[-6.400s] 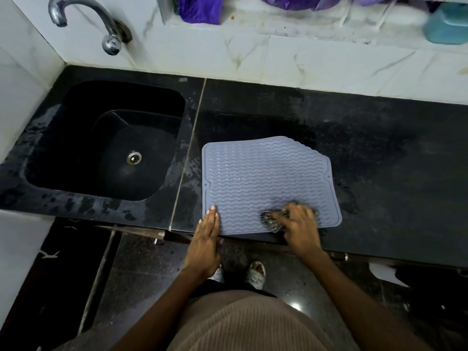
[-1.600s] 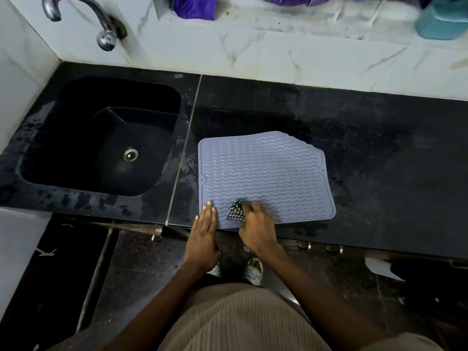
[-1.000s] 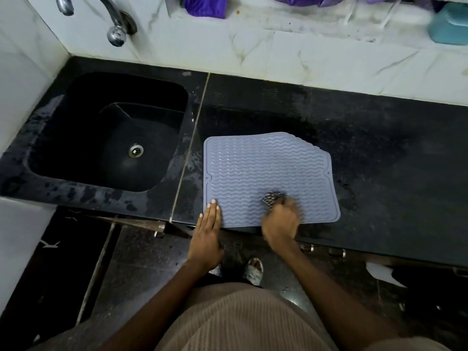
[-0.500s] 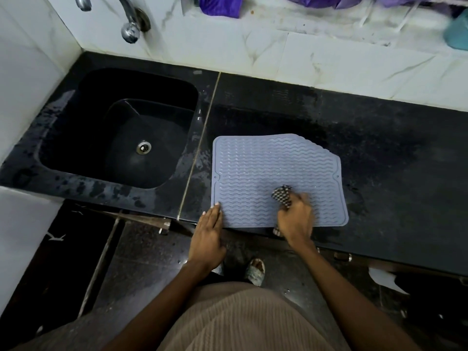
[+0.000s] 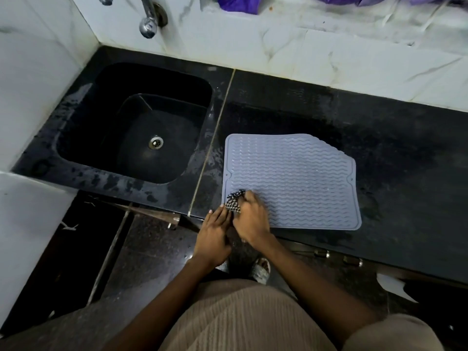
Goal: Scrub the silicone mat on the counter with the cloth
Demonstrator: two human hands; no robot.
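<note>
A grey-blue silicone mat (image 5: 293,178) with wavy ridges lies flat on the black counter (image 5: 395,153), right of the sink. My right hand (image 5: 252,217) presses a black-and-white checked cloth (image 5: 234,202) onto the mat's near left corner, fingers closed on it. My left hand (image 5: 215,231) lies flat at the counter's front edge, fingers together, touching the mat's near left corner right beside the cloth. Most of the cloth is hidden under my right hand.
A black sink (image 5: 136,133) with a metal drain (image 5: 156,142) is set into the counter at left. A chrome tap (image 5: 149,19) sticks out of the white marble wall (image 5: 329,59). Purple cloth (image 5: 238,3) hangs at the top. The counter is wet around the mat.
My right hand has slid the cloth left across the mat's near edge, from its middle to the near left corner, next to my left hand. The left hand stays at the corner.
</note>
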